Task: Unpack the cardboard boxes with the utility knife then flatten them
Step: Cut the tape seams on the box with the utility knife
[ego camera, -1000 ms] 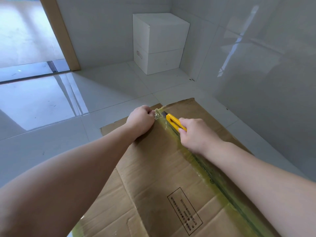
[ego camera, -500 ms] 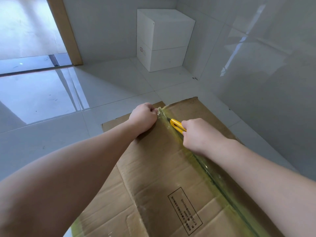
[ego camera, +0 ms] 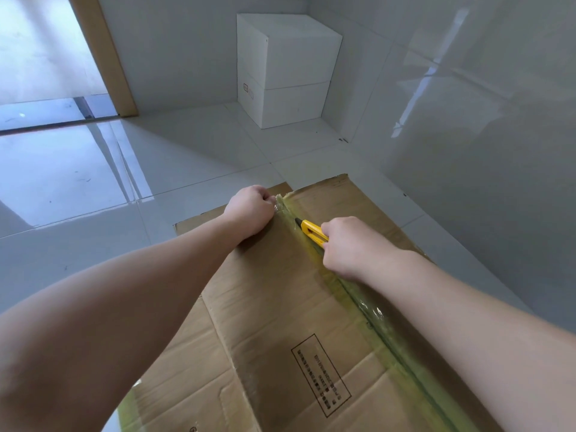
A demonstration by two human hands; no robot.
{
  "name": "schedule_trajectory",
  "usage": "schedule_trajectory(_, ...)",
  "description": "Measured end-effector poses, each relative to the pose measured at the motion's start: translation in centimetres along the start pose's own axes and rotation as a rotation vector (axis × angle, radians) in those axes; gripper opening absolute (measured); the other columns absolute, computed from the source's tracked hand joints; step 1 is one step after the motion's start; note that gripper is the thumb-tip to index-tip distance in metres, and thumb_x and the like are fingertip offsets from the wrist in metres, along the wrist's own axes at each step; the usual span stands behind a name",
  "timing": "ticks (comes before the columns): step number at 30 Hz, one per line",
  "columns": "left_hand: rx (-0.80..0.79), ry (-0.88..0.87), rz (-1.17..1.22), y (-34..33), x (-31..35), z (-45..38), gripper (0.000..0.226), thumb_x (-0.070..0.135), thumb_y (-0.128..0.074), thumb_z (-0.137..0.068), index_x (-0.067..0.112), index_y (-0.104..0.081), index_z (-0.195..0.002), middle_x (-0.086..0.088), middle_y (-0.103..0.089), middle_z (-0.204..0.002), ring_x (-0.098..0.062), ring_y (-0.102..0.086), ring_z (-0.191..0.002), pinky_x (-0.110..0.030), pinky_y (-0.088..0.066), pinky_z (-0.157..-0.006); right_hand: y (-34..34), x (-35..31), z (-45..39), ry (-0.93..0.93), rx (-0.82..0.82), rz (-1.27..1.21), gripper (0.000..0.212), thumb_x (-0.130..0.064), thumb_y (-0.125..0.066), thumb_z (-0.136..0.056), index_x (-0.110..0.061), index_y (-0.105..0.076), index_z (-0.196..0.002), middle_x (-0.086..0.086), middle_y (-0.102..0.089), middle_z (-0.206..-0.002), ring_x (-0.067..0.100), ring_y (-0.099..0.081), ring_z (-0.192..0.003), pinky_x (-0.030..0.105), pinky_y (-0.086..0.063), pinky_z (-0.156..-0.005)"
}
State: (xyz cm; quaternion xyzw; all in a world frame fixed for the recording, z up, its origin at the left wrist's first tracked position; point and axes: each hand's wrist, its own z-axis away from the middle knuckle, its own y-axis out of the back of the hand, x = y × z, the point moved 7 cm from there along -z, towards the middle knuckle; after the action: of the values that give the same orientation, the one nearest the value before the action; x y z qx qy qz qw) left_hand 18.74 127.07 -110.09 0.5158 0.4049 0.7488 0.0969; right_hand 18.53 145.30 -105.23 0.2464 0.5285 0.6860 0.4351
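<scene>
Here the right hand [ego camera: 349, 247] grips the yellow knife [ego camera: 313, 232], its tip on the taped seam [ego camera: 358, 294] of the cardboard box [ego camera: 280, 307]; the left hand [ego camera: 251, 210], clenched, pinches the tape's far end.

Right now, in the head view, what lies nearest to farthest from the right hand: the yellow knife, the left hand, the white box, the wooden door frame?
1. Yellow knife, in the right hand's grip on the taped seam.
2. Left hand, just left, pinching the tape end.
3. White box, ahead in the corner.
4. Wooden door frame, far left.
</scene>
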Motion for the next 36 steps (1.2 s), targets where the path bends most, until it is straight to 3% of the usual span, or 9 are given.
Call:
schedule_trajectory(8, 0.014, -0.009, -0.031, -0.1, -0.1, 0.0, 0.016, 0.025, -0.046, -0.096, 0.015, -0.058, -0.093, -0.001, -0.057, -0.093, -0.021, -0.051, -0.088, -0.028, -0.039, -0.074, -1.7, 1.7, 3.5, 0.024, 0.028, 0.004, 0.013, -0.011, -0.047, -0.094, -0.016, -0.041, -0.084, -0.001, -0.042, -0.07, 0.016, -0.043, -0.058, 0.026, -0.027, -0.045)
schedule_trajectory(12, 0.031, -0.072, -0.107, -0.1, 0.3, 0.2, 0.015, 0.024, -0.045, -0.097, 0.017, -0.055, -0.088, 0.001, -0.055, -0.089, -0.022, -0.052, -0.087, -0.03, -0.041, -0.074, -1.7, 1.4, 3.9, 0.064, 0.059, 0.016, 0.011, -0.011, -0.045, -0.096, -0.019, -0.037, -0.093, 0.001, -0.044, -0.076, 0.023, -0.046, -0.067, 0.023, -0.026, -0.045)
schedule_trajectory(16, -0.003, -0.072, -0.122, -0.1, 0.3, 0.1, 0.016, 0.026, -0.045, -0.098, 0.016, -0.057, -0.094, -0.002, -0.056, -0.095, -0.022, -0.051, -0.09, -0.03, -0.042, -0.077, -1.7, 2.3, 5.0, 0.069, 0.01, 0.052, 0.01, -0.013, -0.047, -0.095, -0.017, -0.041, -0.088, -0.002, -0.04, -0.07, 0.015, -0.041, -0.058, 0.024, -0.025, -0.045)
schedule_trajectory(19, 0.0, -0.075, -0.159, 0.0, 0.7, 0.1, 0.014, 0.023, -0.047, -0.094, 0.015, -0.057, -0.101, -0.005, -0.056, -0.105, -0.025, -0.051, -0.098, -0.034, -0.044, -0.082, -2.0, 3.2, 6.1, 0.073, 0.03, 0.057, 0.004, -0.014, -0.045, -0.095, -0.016, -0.044, -0.093, 0.004, -0.049, -0.078, 0.025, -0.046, -0.065, 0.025, -0.028, -0.045)
schedule_trajectory(22, 0.091, -0.367, -0.336, 0.5, 3.2, 1.8, 0.033, 0.009, -0.05, -0.083, 0.015, -0.056, -0.115, -0.005, -0.049, -0.12, -0.027, -0.044, -0.115, -0.038, -0.037, -0.097, -2.9, 3.6, 6.8, 0.06, 0.034, 0.027, 0.014, -0.013, -0.044, -0.095, -0.014, -0.05, -0.108, 0.007, -0.057, -0.089, 0.026, -0.049, -0.071, 0.029, -0.037, -0.054)
schedule_trajectory(25, -0.133, -0.822, -0.39, -2.4, 6.0, 5.8, 0.042, -0.001, -0.043, -0.071, 0.016, -0.067, -0.1, 0.0, -0.059, -0.108, -0.021, -0.051, -0.108, -0.036, -0.041, -0.094, -3.3, 3.8, 7.0, 0.047, 0.044, -0.027, 0.024, -0.013, -0.045, -0.096, -0.014, -0.051, -0.12, 0.008, -0.062, -0.101, 0.025, -0.05, -0.075, 0.027, -0.04, -0.06)
schedule_trajectory(28, -0.333, -0.825, -0.421, -4.9, 5.8, 6.9, 0.04, -0.003, -0.045, -0.071, 0.017, -0.068, -0.098, 0.003, -0.06, -0.106, -0.019, -0.051, -0.105, -0.035, -0.045, -0.09, -3.4, 3.8, 7.1, 0.048, 0.046, -0.042, 0.017, -0.014, -0.047, -0.097, -0.016, -0.051, -0.113, 0.002, -0.052, -0.086, 0.024, -0.05, -0.071, 0.024, -0.034, -0.049)
schedule_trajectory(31, -0.334, -0.797, -0.445, -5.2, 5.6, 6.5, 0.043, -0.005, -0.046, -0.07, 0.017, -0.068, -0.099, 0.004, -0.06, -0.108, -0.019, -0.05, -0.108, -0.035, -0.045, -0.091, -3.8, 4.4, 8.0, 0.038, 0.008, 0.001, 0.006, -0.013, -0.046, -0.095, -0.015, -0.048, -0.101, 0.001, -0.046, -0.076, 0.025, -0.05, -0.07, 0.026, -0.034, -0.048)
schedule_trajectory(36, -0.305, -0.859, -0.468, -5.6, 6.0, 7.5, 0.041, 0.001, -0.048, -0.071, 0.019, -0.07, -0.1, 0.009, -0.061, -0.107, -0.015, -0.052, -0.106, -0.029, -0.046, -0.087, -4.5, 6.1, 9.8, -0.001, -0.024, -0.032, 0.024, -0.013, -0.046, -0.095, -0.013, -0.052, -0.118, 0.009, -0.061, -0.097, 0.027, -0.057, -0.079, 0.031, -0.049, -0.064)
